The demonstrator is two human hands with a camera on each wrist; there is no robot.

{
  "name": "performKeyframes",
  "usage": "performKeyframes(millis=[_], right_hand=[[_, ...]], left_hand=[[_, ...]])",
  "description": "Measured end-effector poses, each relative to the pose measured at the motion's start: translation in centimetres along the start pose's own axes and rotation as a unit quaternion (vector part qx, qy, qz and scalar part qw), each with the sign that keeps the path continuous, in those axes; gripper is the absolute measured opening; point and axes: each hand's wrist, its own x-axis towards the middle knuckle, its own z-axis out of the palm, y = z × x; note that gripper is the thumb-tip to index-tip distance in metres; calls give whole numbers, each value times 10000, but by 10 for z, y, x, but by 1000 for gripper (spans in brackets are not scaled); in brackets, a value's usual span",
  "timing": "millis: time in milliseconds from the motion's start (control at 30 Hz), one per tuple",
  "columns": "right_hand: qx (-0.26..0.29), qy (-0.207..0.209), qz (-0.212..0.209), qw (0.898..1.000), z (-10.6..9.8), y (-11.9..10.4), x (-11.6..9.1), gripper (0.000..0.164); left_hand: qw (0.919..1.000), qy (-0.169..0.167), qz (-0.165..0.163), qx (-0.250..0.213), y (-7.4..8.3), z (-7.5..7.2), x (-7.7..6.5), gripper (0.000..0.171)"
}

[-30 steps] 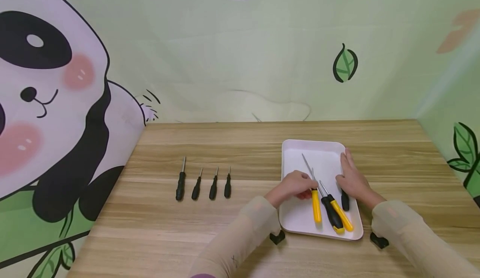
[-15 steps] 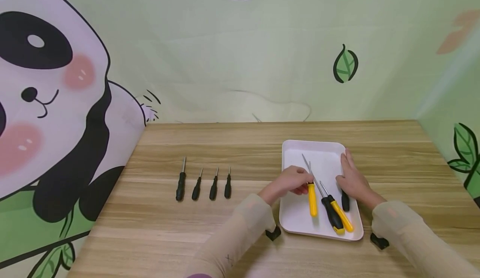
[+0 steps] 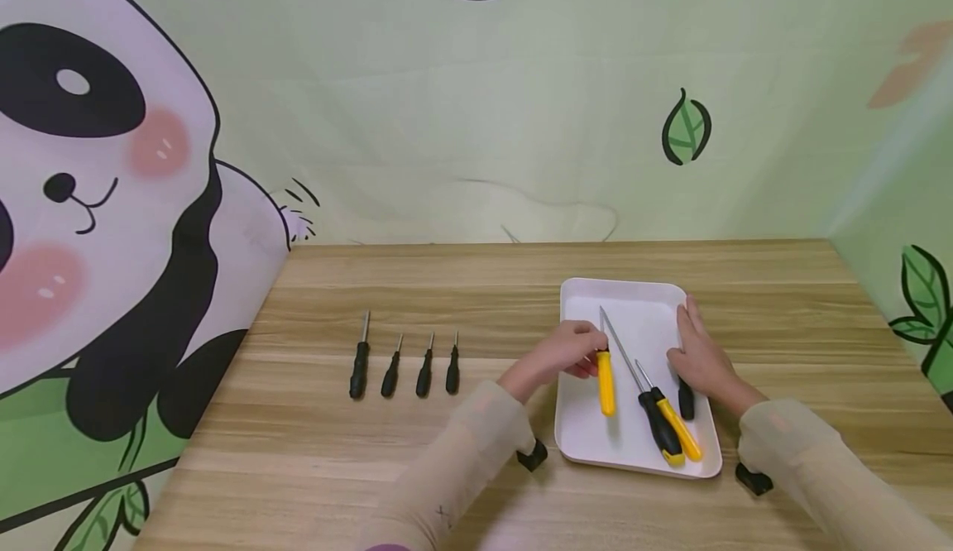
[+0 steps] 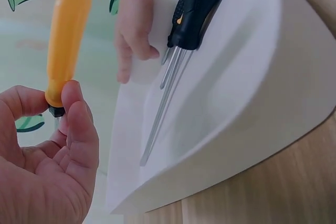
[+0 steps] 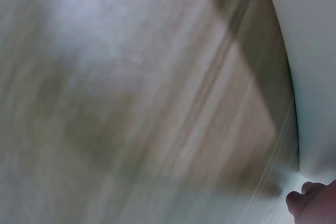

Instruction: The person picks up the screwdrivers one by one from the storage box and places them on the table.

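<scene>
Near the left side of the white tray (image 3: pixel 584 435), my left hand (image 3: pixel 562 351) pinches a yellow-handled screwdriver (image 3: pixel 606 390) by its black collar, handle end toward me. The left wrist view shows thumb and fingertips around that collar, with most of the shaft hidden. My right hand (image 3: pixel 703 359) holds the tray's right wall, thumb inside and fingers along the outside. Inside the tray lie a long black screwdriver (image 3: pixel 659 431) with a yellow end, another yellow-handled screwdriver (image 3: pixel 683 433) against it, and a black handle (image 3: pixel 686 400) partly under my right hand.
Left of the tray, several black screwdrivers stand in a row on the wooden table (image 3: pixel 476 460), tips pointing away; the largest screwdriver (image 3: pixel 359 369) is leftmost. A printed cloth wall (image 3: pixel 476 121) rises behind the table. Black wrist cameras sit under both sleeves.
My left hand has moved left and slightly away from me with the yellow-handled screwdriver, off from the other tools. The right hand and tray stay put.
</scene>
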Motion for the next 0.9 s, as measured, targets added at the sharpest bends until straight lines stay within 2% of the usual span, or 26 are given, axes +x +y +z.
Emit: performKeyframes(millis=[300, 533, 900], right_hand=[[59, -24, 29, 10000, -1, 0, 0, 69], [124, -43, 6, 9999, -1, -1, -1, 68], [82, 23, -111, 9999, 1, 3, 0, 69]], left_hand=[[10000, -76, 9, -55, 3, -15, -4, 16], [9999, -120, 24, 77, 5, -26, -9, 18], [9999, -51, -2, -136, 1, -46, -14, 15]])
